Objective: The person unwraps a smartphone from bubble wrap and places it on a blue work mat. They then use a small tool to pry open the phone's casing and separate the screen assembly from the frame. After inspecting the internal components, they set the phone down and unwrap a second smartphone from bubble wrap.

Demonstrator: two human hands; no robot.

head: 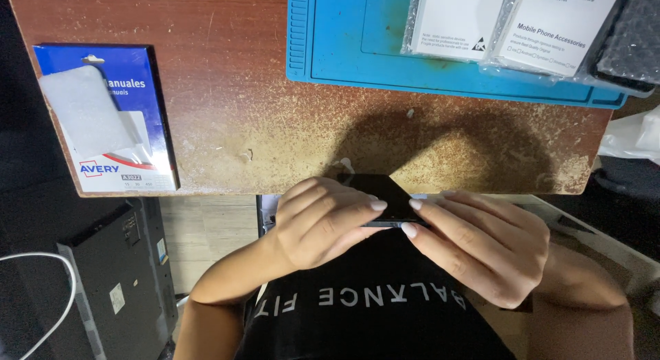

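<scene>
Gripping dark phone (pixel 375 191) w/ left hand (pixel 320 222), right hand (pixel 481 243), prob. edgewise, desk (pixel 240 112) edge

There are two hands, left hand (pixel 320 222) and right hand (pixel 481 243), one black phone (pixel 378 191), one blue mat (pixel 344 50), two white packets (pixel 457 19) (pixel 557 26), and one blue label pack (pixel 110 119).

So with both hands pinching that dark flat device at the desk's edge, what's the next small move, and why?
Probably bring it forward onto the blue mat. The left hand and right hand grip the dark flat device by its edges over the lap, past the wooden desk, with nothing under it.
</scene>
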